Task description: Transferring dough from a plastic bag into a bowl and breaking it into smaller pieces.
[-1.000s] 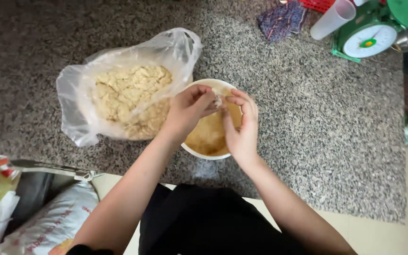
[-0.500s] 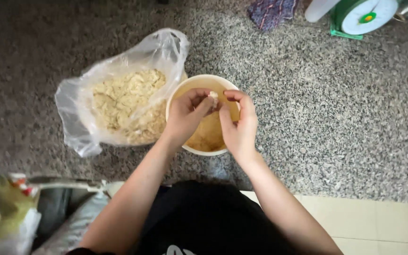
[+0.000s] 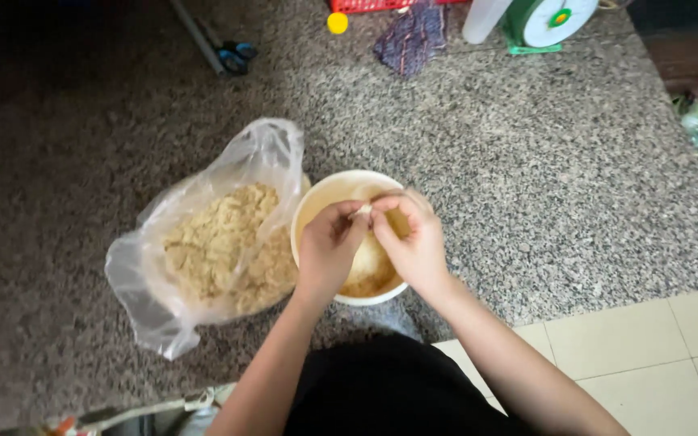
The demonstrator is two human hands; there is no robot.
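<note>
A white bowl (image 3: 326, 198) with tan dough or paste inside sits on the speckled granite counter (image 3: 527, 178). Both hands hover over the bowl, fingertips meeting. My left hand (image 3: 329, 246) and my right hand (image 3: 414, 238) pinch a small pale piece (image 3: 363, 211) between them. Left of the bowl and touching it lies an open clear plastic bag (image 3: 203, 250) full of crumbly beige pieces.
At the counter's far edge stand a green and white kitchen scale (image 3: 555, 20), a white cup (image 3: 485, 18), a dark patterned cloth (image 3: 414, 36), a small yellow ball (image 3: 337, 23) and blue-handled scissors (image 3: 234, 56). Cream floor tiles (image 3: 656, 339) lie lower right.
The view has shifted so the bowl and bag sit lower in frame. The hands stay together over the bowl, still pinching the small piece.
</note>
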